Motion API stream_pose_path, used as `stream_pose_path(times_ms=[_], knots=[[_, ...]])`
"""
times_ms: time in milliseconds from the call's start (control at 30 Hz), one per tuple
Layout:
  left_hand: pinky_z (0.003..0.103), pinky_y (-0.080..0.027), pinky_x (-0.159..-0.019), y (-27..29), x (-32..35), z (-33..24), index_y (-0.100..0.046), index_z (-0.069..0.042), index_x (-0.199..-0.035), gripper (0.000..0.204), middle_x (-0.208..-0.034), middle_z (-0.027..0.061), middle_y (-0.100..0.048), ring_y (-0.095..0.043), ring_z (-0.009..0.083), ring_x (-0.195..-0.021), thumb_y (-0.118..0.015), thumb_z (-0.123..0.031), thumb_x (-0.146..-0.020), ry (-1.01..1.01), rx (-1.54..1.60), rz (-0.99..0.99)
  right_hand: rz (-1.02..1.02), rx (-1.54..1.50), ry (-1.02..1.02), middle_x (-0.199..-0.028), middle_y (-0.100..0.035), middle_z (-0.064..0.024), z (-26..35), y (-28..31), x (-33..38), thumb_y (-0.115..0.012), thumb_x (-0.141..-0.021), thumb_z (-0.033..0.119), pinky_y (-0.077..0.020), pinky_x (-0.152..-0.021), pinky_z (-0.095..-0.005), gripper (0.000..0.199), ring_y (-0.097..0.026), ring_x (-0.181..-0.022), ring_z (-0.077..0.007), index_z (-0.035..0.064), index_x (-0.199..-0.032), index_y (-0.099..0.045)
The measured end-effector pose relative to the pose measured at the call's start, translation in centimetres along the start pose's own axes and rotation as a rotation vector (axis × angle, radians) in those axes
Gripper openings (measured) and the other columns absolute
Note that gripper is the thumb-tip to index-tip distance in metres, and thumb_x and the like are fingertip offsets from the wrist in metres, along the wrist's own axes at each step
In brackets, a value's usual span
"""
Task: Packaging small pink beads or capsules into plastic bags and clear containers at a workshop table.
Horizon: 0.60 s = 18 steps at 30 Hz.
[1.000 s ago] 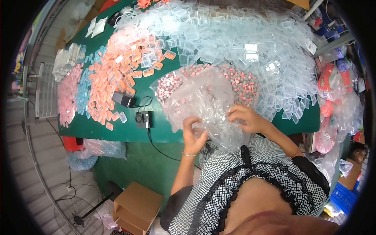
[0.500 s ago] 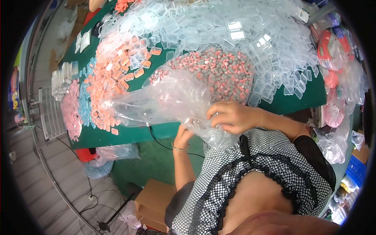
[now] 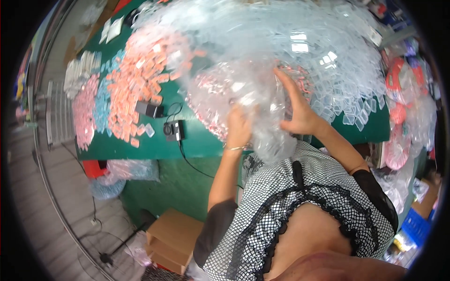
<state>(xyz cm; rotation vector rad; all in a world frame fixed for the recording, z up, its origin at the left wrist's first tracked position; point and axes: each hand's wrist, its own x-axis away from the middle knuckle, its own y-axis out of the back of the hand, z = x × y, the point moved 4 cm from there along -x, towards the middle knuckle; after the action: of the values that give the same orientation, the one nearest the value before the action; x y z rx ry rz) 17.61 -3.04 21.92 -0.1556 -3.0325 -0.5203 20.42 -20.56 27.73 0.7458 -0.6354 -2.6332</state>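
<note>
A large clear plastic bag (image 3: 262, 96) is bunched up in front of me, above a heap of small grey and pink pieces (image 3: 205, 121) on the table. My left hand (image 3: 239, 127), blurred by motion, is closed on the bag's near left part. My right hand (image 3: 302, 110) lies along the bag's right side, its thumb and fingers wide apart. The bag's loose end droops toward my patterned top. Much of the heap is hidden behind the film.
Clear plastic cases (image 3: 349, 79) pile across the back and right of the green table (image 3: 197, 147). Orange pieces (image 3: 140, 79), blue pieces (image 3: 102, 107) and pink pieces (image 3: 85, 117) lie left. A small black device (image 3: 173, 130) with a cable and a black box (image 3: 149, 109) sit near the front edge.
The bag has swung from the left to over the heap, uncovering the black device and box. Both hands have moved; the right hand's fingers have spread from their pinch.
</note>
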Motion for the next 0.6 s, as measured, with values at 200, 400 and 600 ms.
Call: stream_pose_path(times_ms=[200, 400, 600], knots=[[0.033, -0.045, -0.083, -0.9, -0.7, -6.0, -0.056, 0.002, -0.108, 0.035, -0.108, 0.0173, -0.057, -0.057, 0.0291, -0.094, -0.06, -0.014, -0.078, -0.269, -0.096, -0.026, -0.02, -0.386, -0.261, -0.122, -0.05, -0.0104, -8.1, -1.3, -0.3, -0.062, -0.071, -0.002, -0.0398, -0.092, -0.0299, 0.058, -0.052, -0.106, -0.0187, 0.0011, -0.127, -0.044], [0.042, -0.046, -0.079, 3.0, 3.0, -3.4, -0.055, -0.007, -0.112, 0.05, -0.108, 0.0182, -0.057, -0.057, 0.0349, -0.095, -0.07, -0.027, -0.069, -0.165, -0.313, -0.149, -0.138, -0.672, -0.547, -0.105, -0.06, -0.0049, -5.3, -0.5, -3.8, -0.059, -0.077, 0.001, -0.0465, -0.08, -0.0246, 0.043, -0.058, -0.091, -0.0111, 0.0007, -0.119, -0.05], [0.043, -0.047, -0.075, 2.9, 2.7, -1.5, -0.049, -0.007, -0.12, 0.055, -0.095, 0.0233, -0.06, -0.059, 0.038, -0.085, -0.065, -0.028, -0.072, 0.198, -0.525, 0.219, -0.199, -0.889, -0.457, -0.103, -0.06, -0.005, -5.9, 0.2, -4.9, -0.06, -0.079, 0.006, -0.0483, -0.077, -0.0252, 0.04, -0.058, -0.089, -0.0108, -0.0004, -0.117, -0.051]])
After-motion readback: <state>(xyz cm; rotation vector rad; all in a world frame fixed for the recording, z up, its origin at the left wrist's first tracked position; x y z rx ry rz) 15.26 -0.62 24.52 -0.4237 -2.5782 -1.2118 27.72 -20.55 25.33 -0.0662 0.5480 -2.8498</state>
